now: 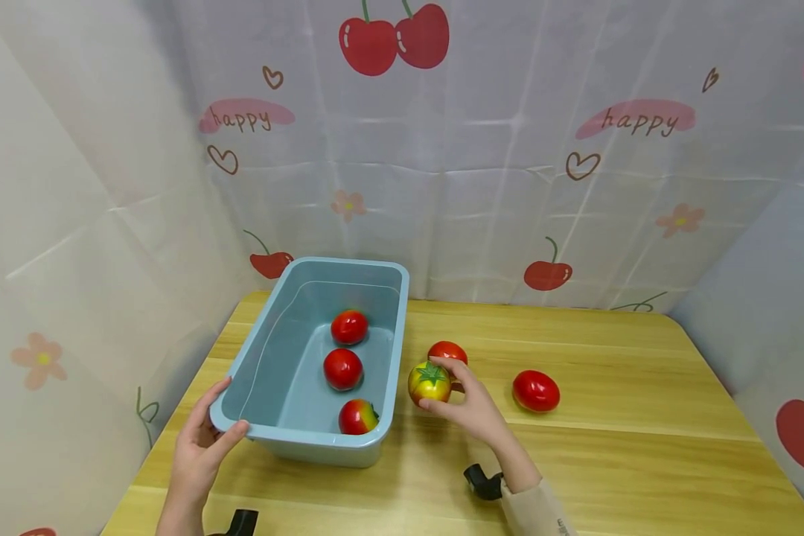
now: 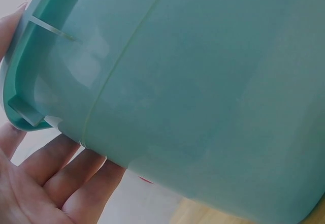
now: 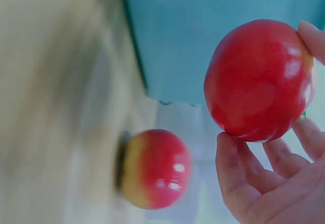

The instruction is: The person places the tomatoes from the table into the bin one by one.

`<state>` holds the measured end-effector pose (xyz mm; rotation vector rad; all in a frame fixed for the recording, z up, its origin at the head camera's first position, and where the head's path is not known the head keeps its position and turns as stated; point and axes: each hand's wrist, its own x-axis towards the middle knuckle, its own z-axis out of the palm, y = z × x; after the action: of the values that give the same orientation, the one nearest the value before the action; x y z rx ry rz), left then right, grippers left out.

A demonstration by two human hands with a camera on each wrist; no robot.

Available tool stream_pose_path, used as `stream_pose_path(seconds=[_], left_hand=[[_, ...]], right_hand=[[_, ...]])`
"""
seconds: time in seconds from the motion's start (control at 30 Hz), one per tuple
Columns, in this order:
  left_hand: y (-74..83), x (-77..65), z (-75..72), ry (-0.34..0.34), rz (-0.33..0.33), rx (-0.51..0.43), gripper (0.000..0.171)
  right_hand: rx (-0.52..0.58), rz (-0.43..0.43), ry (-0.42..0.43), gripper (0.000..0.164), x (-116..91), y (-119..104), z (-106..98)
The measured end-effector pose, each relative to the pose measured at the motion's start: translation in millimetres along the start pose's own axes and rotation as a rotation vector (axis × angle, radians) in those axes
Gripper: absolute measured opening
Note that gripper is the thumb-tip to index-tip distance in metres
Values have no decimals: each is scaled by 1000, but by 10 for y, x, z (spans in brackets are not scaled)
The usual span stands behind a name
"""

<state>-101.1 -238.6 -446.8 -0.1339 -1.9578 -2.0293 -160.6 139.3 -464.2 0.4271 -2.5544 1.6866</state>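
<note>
My left hand (image 1: 197,447) grips the near left corner of a light blue plastic bin (image 1: 402,327). Its thumb lies along the rim, and in the left wrist view the fingers (image 2: 89,178) rest against the outer wall. Just right of the bin, my right hand (image 1: 472,406) holds a tomato (image 1: 429,383) between thumb and fingers. Its top is yellow-green with a green leafy calyx, while the underside in the right wrist view is glossy red. That view shows the held tomato (image 3: 259,79) raised off the table.
Inside the bin lie three red tomatoes, one (image 1: 349,327) toward the back, one (image 1: 342,369) midway, one (image 1: 358,417) near the front. Another tomato (image 1: 447,351) sits behind my right hand, and a red one (image 1: 536,391) lies farther right on the wooden table (image 1: 630,417). A printed curtain (image 1: 482,186) hangs behind.
</note>
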Motion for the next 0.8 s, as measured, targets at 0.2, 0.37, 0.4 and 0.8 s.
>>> stream_pose_path(seconds=[0.2,0.37,0.4,0.8], left_hand=[[-2,-1,-6,2,5,5,63],[1,-3,-6,4,6,8,63],[1,-4,-6,7,5,9,63],[3,-4,-9,5,-2,9,63]], right_hand=[[-45,-45,19,61,38,-207,-127],[-49,-90,19,64,84,-360,-200],[-52,-95,20,64,93,-385,-210],[2,-59,2,69,172,-638,-242]])
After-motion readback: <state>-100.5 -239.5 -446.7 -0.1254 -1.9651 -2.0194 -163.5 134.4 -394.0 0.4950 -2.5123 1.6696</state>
